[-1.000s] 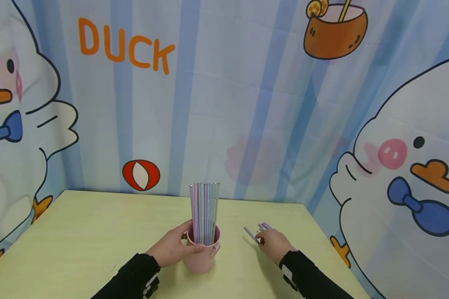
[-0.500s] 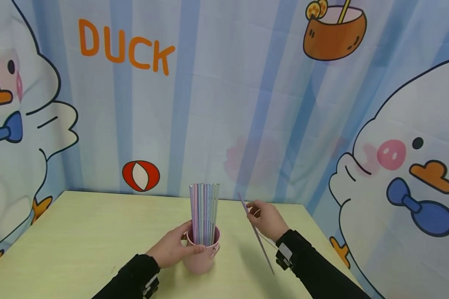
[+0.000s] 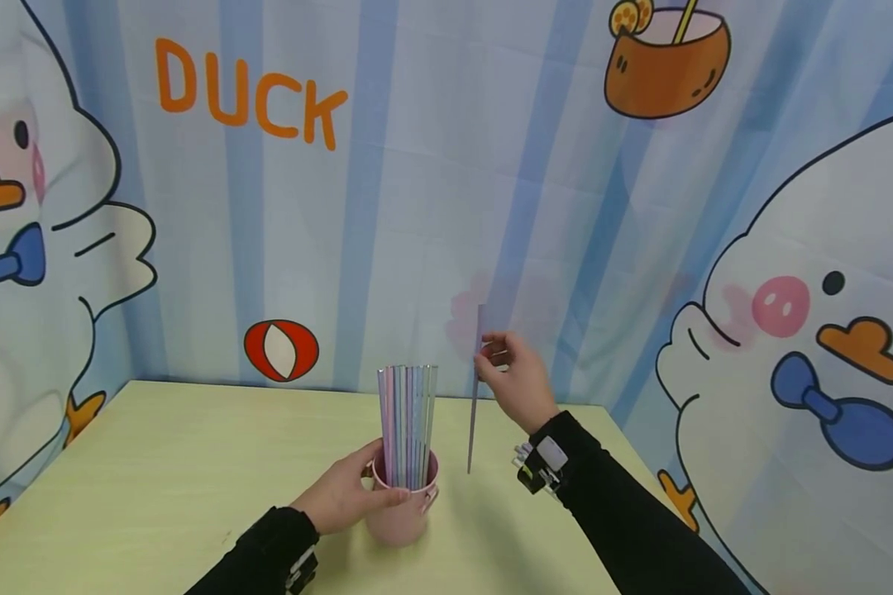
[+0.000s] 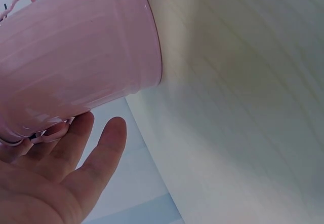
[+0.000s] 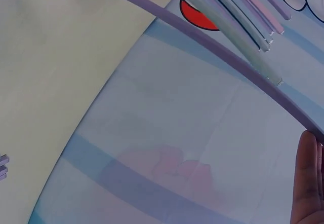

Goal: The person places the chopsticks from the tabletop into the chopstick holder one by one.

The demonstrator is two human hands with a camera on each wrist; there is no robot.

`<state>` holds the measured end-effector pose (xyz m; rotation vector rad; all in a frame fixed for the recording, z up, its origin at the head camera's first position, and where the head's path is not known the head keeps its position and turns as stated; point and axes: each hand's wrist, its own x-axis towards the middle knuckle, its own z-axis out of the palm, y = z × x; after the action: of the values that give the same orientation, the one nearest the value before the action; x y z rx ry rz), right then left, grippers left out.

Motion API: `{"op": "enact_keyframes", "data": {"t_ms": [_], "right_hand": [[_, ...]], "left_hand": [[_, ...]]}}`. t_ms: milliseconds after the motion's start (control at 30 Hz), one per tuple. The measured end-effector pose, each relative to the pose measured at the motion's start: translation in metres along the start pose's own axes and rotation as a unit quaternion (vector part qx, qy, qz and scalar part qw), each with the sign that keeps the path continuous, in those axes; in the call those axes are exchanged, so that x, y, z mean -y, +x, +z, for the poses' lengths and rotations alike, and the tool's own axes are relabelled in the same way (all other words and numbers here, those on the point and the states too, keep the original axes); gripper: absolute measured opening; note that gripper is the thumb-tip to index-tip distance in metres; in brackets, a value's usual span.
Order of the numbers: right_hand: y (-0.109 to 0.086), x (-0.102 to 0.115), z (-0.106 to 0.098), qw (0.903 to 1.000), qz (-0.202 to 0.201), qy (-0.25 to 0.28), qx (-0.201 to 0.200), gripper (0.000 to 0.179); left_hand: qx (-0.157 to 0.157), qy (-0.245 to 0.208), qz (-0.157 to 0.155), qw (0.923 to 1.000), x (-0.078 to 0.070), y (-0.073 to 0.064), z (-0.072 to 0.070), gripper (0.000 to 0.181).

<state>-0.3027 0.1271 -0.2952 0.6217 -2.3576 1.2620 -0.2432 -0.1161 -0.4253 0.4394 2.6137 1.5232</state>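
A pink cup (image 3: 396, 522) stands upright on the table, holding a bundle of pastel straws (image 3: 405, 426). My left hand (image 3: 351, 492) grips it near the rim, thumb across the front. Seen from the left wrist, the fingers (image 4: 76, 138) reach under the cup's side (image 4: 96, 46), by a small pink loop (image 4: 53, 133). My right hand (image 3: 517, 376) pinches a single purple straw (image 3: 473, 421) near its upper end. This straw hangs almost vertically to the right of the cup. In the right wrist view the purple straw (image 5: 217, 49) passes in front of the bundled straws (image 5: 238, 26).
Ends of several loose straws (image 3: 522, 453) show on the table beside my right wrist, the rest hidden by the arm. The pale yellow table (image 3: 193, 463) ends at a blue striped curtain (image 3: 432, 207) printed with ducks.
My right hand has lifted a purple straw off the table, raised it forward and turned it from slanted to nearly upright. The left hand and the cup have stayed put.
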Motion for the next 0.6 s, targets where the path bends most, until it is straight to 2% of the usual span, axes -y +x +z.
{"op": "enact_keyframes", "data": {"t_ms": [200,400,600], "right_hand": [[0.008,0.011,0.01,0.9975,-0.04,0.044,-0.039,0.03],[0.01,0.014,0.022,0.9943,-0.052,0.082,-0.045,0.03],[0.004,0.009,0.033,0.9973,-0.037,0.055,-0.031,0.028]], "left_hand": [[0.0,0.002,-0.001,1.0,0.001,0.001,0.0,0.093],[0.002,-0.001,-0.001,1.0,0.002,0.001,0.0,0.094],[0.002,0.001,0.006,1.0,0.002,0.001,-0.001,0.094]]}}
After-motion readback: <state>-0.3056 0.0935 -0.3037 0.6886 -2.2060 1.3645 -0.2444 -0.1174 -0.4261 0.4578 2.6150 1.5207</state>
